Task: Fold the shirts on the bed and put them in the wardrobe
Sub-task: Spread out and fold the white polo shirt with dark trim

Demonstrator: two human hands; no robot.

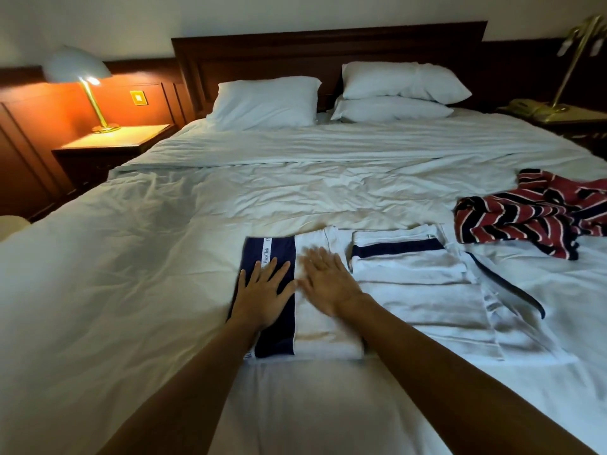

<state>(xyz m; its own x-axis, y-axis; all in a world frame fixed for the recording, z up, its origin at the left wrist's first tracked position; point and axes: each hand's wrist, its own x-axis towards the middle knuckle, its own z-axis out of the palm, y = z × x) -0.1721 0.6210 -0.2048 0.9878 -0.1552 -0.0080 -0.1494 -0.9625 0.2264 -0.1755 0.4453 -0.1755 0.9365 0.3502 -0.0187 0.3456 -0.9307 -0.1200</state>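
A folded navy and white shirt (323, 336) lies on the bed (131, 274) in front of me. My left hand (262, 290) presses flat on its navy part with straight fingers. My right hand (326, 280), blurred, lies flat on its white part. To the right lies a white shirt with a navy stripe (423, 284), partly folded, its collar to the right. A crumpled red, navy and white striped shirt (532, 211) sits at the far right of the bed.
White pillows (266, 103) lean on the dark wooden headboard (328, 50). A lit lamp (82, 77) stands on the left nightstand (115, 142). A brass lamp (571, 60) and a telephone (525, 108) are on the right one.
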